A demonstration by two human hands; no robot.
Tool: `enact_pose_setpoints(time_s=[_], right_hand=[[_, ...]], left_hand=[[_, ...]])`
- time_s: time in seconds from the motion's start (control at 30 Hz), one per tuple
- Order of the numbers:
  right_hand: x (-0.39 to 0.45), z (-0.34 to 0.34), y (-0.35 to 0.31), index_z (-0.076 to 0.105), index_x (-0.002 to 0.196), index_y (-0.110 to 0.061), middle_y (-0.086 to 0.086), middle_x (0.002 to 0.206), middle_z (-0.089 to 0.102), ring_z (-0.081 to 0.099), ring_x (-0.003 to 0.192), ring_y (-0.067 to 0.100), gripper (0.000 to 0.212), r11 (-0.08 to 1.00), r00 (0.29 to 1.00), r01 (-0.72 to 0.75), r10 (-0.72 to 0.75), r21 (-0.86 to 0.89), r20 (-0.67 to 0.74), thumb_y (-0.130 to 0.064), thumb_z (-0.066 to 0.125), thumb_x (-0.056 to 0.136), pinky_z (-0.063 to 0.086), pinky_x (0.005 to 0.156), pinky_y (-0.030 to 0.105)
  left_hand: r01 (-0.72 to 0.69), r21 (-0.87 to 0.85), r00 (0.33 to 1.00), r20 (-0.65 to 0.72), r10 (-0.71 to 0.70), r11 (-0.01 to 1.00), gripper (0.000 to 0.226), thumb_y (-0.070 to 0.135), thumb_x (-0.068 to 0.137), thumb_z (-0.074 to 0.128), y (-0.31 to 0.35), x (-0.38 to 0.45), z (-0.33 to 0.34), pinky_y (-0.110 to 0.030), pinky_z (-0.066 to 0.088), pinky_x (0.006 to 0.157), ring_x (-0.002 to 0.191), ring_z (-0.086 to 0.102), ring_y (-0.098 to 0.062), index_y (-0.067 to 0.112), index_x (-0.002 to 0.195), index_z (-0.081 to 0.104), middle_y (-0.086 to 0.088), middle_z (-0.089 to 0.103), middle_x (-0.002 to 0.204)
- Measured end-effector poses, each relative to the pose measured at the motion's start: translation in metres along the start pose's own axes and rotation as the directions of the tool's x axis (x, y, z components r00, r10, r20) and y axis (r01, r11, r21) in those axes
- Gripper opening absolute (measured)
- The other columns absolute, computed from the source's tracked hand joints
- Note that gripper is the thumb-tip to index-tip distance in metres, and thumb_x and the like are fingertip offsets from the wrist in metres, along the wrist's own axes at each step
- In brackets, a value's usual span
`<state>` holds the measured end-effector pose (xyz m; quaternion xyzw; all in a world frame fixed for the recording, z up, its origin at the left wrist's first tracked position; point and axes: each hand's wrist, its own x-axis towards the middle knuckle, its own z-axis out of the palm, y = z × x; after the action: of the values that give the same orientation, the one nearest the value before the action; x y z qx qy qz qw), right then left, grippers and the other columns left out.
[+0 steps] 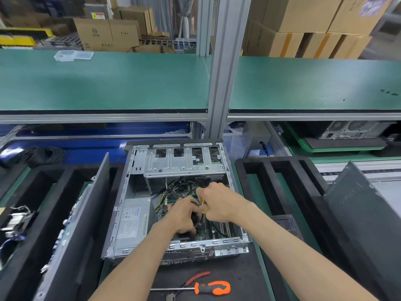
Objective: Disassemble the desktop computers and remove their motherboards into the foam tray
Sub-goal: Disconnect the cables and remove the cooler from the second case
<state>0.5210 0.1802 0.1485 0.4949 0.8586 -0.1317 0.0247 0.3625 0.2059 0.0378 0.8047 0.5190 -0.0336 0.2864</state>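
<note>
Green motherboard lies flat in our open grey metal computer case, whose long axis runs away from us. Our left hand curls onto the board; our right hand pinches yellow-and-black cables just above it.

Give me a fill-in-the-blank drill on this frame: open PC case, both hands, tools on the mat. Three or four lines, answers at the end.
1. Both hands work inside the open computer case, above its green ____.
2. The screwdriver lying in front of the case has an ____ and black handle.
3. The grey power supply sits on the ____ side of the case, beside the left hand.
4. The right hand pinches a thin ____ cable.

Missing words: motherboard; orange; left; yellow
</note>
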Motion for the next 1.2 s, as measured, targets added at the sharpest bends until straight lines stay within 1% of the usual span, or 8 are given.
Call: enact_pose_setpoints(time_s=[0.2,0.33,0.5,0.6,0.7,0.8,1.0,1.2], right_hand=[[0.006,0.006,-0.020,0.057,0.111,-0.006,0.007,0.083,0.042,0.047,0.079,0.031,0.022,0.997,1.000,-0.022,0.022,-0.075,0.009,-0.015,0.055,0.092,0.037,0.064,0.038],[0.006,-0.006,-0.018,0.064,0.101,-0.008,0.005,0.081,0.055,0.055,0.076,0.027,0.021,0.987,0.990,0.085,-0.068,-0.134,0.121,-0.004,0.056,0.082,0.038,0.063,0.035],[0.007,-0.007,-0.023,0.053,0.114,-0.009,0.007,0.104,0.050,0.045,0.074,0.022,0.031,0.987,0.985,0.141,-0.132,-0.077,0.111,-0.028,0.061,0.091,0.040,0.065,0.036],[0.005,-0.003,-0.026,0.040,0.114,-0.013,0.005,0.104,0.044,0.046,0.071,0.024,0.029,0.993,0.994,0.110,-0.110,-0.049,0.004,-0.025,0.051,0.091,0.035,0.064,0.037],[0.000,0.002,-0.024,0.040,0.117,-0.013,0.009,0.103,0.056,0.060,0.082,0.035,0.034,0.997,0.999,0.032,-0.035,-0.065,-0.042,-0.044,0.037,0.102,0.038,0.065,0.039],[-0.001,0.005,-0.022,0.049,0.113,-0.011,0.012,0.096,0.065,0.063,0.086,0.037,0.050,0.975,0.989,-0.089,0.063,-0.203,-0.133,-0.055,0.026,0.104,0.035,0.062,0.039],[-0.015,0.024,-0.017,0.052,0.118,-0.011,0.016,0.106,0.058,0.059,0.099,0.039,0.024,0.982,0.982,-0.134,0.150,-0.135,0.118,-0.015,0.050,0.095,0.042,0.070,0.041],[-0.019,0.017,-0.016,0.028,0.093,-0.023,-0.003,0.067,0.048,0.047,0.060,0.027,0.027,0.996,0.980,-0.093,0.094,0.012,-0.175,-0.050,0.029,0.090,0.038,0.057,0.038]], left_hand=[[0.042,0.000,0.999,-0.005,-0.042,0.999,0.067,0.039,0.054,0.093,0.006,-0.001,-0.002,-0.041,0.030,0.087,0.115,0.042,-0.021,0.029,0.112,0.059,0.016,0.049,0.098],[0.012,-0.155,1.000,-0.021,-0.015,0.988,0.057,0.040,0.054,0.085,0.008,-0.010,-0.007,-0.038,0.022,0.101,0.114,0.039,-0.013,0.038,0.099,0.050,0.021,0.049,0.094],[-0.156,-0.558,0.988,-0.083,0.132,0.815,0.037,-0.009,0.072,0.060,0.009,-0.027,-0.029,-0.048,0.053,0.087,0.094,0.063,-0.018,0.012,0.102,0.066,-0.008,0.070,0.096],[-0.224,-0.637,0.974,-0.158,0.159,0.738,0.043,-0.011,0.072,0.050,0.015,-0.037,-0.034,-0.017,0.051,0.065,0.074,0.063,-0.001,0.024,0.092,0.065,0.010,0.071,0.079],[-0.201,-0.646,0.979,-0.160,0.127,0.737,0.039,0.003,0.073,0.056,0.020,-0.040,-0.032,-0.008,0.038,0.052,0.050,0.048,0.008,0.037,0.057,0.066,0.020,0.059,0.052],[-0.179,-0.665,0.979,-0.195,0.062,0.725,0.036,0.005,0.074,0.074,0.013,-0.033,-0.024,-0.012,0.040,0.056,0.053,0.049,0.006,0.034,0.054,0.068,0.015,0.065,0.056],[-0.117,-0.643,0.988,-0.156,0.020,0.757,0.020,0.019,0.065,0.090,0.010,-0.031,-0.022,-0.021,0.040,0.057,0.055,0.046,-0.008,0.015,0.064,0.071,0.005,0.062,0.056],[-0.029,-0.317,0.968,-0.246,-0.053,0.948,0.039,0.007,0.082,0.054,0.025,-0.020,-0.021,-0.029,0.029,0.055,0.060,0.032,-0.015,0.019,0.049,0.038,0.003,0.040,0.052]])
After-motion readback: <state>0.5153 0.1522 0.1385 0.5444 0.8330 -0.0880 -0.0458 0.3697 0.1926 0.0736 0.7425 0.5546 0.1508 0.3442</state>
